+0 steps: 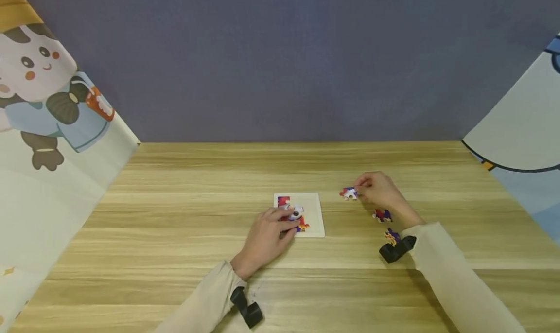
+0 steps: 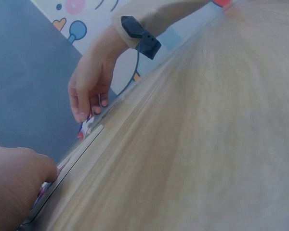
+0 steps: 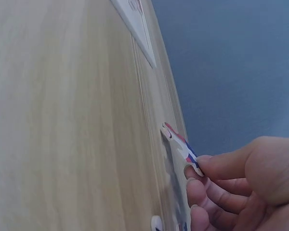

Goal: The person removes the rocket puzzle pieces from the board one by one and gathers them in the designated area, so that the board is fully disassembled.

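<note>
My right hand [image 1: 379, 191] pinches a jigsaw piece [image 1: 349, 193], white with red and purple, between thumb and fingers. In the right wrist view that same jigsaw piece [image 3: 182, 148] is tilted up off the wood, one end held. My left hand [image 1: 269, 238] lies over the left part of a square puzzle tray [image 1: 314, 215], fingers extended on the pieces set in it. Those fitted pieces [image 1: 298, 211] show a white, red and purple picture, partly covered by the fingers. The tray's right side shows its bare cream base.
Two more jigsaw pieces lie on the wooden table [image 1: 197, 192] under the right forearm: a dark red and purple piece [image 1: 383, 216] and a purple and yellow piece [image 1: 392, 236]. A dark blue-grey panel [image 1: 280, 65] rises behind the table, with cartoon-printed sheets at both sides.
</note>
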Available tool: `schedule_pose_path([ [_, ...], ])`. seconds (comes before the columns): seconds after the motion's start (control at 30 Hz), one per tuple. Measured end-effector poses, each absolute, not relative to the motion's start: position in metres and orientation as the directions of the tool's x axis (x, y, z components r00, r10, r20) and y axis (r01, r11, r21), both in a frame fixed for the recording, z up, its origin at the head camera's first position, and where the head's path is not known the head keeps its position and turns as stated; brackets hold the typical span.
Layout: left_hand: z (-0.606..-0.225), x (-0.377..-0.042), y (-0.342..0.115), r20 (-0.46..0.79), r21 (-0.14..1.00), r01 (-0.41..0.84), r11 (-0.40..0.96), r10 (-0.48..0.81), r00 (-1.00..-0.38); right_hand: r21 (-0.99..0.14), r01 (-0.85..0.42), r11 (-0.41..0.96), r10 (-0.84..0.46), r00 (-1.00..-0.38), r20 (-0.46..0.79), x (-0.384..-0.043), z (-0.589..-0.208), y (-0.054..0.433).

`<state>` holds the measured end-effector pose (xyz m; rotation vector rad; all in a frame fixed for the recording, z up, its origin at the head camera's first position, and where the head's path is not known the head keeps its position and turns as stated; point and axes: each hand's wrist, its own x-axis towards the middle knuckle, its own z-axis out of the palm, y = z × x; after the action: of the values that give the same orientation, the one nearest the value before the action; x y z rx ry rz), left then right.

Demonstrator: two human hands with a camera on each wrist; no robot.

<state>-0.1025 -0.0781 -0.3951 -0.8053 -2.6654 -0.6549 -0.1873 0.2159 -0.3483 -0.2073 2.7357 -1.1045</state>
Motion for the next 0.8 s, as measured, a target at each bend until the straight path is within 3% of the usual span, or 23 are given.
schedule_pose_path([
  [0.27, -0.3959, -0.1026, -0.0775, 0.389, 0.347, 0.582, 0.735, 0.452, -0.803, -0.694, -0.036, 0.72, -0.196, -0.969, -0.153, -0.1881, -0.3482, 0.2183],
  [0.8, -0.3958, -0.1026, -0.0774, 0.398, 0.342, 0.583, 0.737, 0.449, -0.8, -0.644, -0.111, 0.757, -0.222, -0.97, -0.094, -0.1898, -0.3503, 0.212],
])
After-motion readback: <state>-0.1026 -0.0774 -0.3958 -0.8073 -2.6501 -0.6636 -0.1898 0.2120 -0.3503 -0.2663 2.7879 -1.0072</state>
